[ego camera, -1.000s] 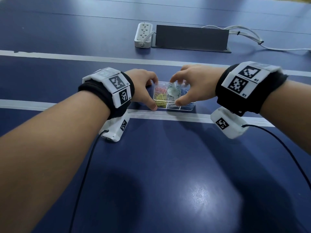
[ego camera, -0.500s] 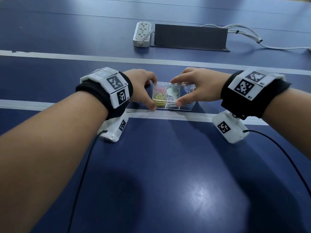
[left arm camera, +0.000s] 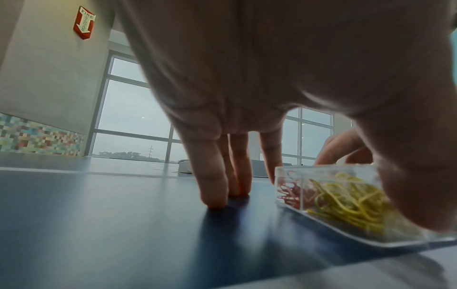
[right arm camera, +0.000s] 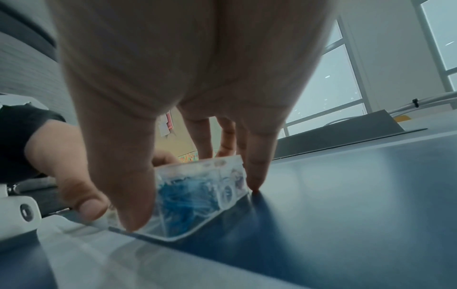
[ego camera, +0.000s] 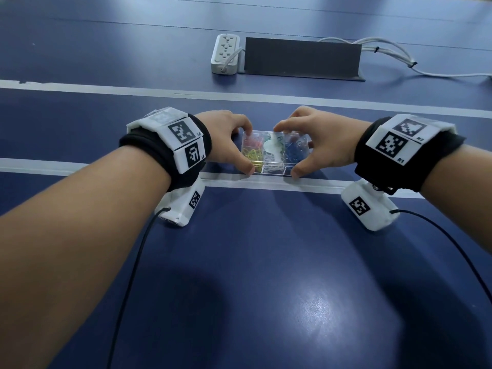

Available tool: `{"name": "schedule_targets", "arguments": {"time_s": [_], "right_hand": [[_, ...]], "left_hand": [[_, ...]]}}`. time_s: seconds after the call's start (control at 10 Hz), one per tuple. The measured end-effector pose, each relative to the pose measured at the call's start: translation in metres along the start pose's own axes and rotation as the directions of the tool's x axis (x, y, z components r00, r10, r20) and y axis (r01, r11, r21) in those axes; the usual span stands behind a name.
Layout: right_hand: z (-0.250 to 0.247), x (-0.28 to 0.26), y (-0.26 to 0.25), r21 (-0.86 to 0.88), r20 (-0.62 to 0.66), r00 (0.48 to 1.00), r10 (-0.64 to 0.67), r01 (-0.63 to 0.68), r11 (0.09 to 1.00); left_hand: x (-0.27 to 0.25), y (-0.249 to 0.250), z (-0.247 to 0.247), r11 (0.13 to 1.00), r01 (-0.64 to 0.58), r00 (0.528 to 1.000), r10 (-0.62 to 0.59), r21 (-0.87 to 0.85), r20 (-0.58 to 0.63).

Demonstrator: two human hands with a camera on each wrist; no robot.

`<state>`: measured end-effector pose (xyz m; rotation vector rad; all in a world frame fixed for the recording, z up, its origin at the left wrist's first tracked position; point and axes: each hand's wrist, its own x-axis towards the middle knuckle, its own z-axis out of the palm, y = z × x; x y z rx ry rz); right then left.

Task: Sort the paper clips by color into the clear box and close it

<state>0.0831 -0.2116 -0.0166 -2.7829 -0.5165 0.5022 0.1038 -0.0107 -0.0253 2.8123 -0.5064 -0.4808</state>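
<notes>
A: On the near tabletop point(ego camera: 266, 262), white stripe: clear box point(ego camera: 277, 151), lid apparently down. Left hand point(ego camera: 226, 139) and right hand point(ego camera: 316, 145) each clasp an end, thumb in front, fingers point(left arm camera: 215, 187) curled behind.

B: Risk?

A: Uneven pressing could tip the box or leave the lid unlatched, my guess.

B: Contents?

A: Yellow clips point(ego camera: 253, 155), red behind, blue at right, pale ones mid-front. Power strip point(ego camera: 225, 53) beyond.
</notes>
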Motion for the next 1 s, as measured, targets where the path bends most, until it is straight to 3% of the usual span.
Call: {"name": "schedule_targets", "arguments": {"time_s": [0.8, 1.0], "right_hand": [[0.007, -0.008, 0.002, 0.003, -0.013, 1.0, 0.0, 0.0, 1.0], [0.004, -0.013, 0.005, 0.062, 0.024, 0.995, 0.102, -0.103, 0.993]], "left_hand": [[-0.001, 0.004, 0.01, 0.999, 0.015, 1.0, -0.015, 0.028, -0.009], [-0.007, -0.001, 0.007, 0.995, 0.066, 0.996, -0.061, -0.073, 0.065]]}}
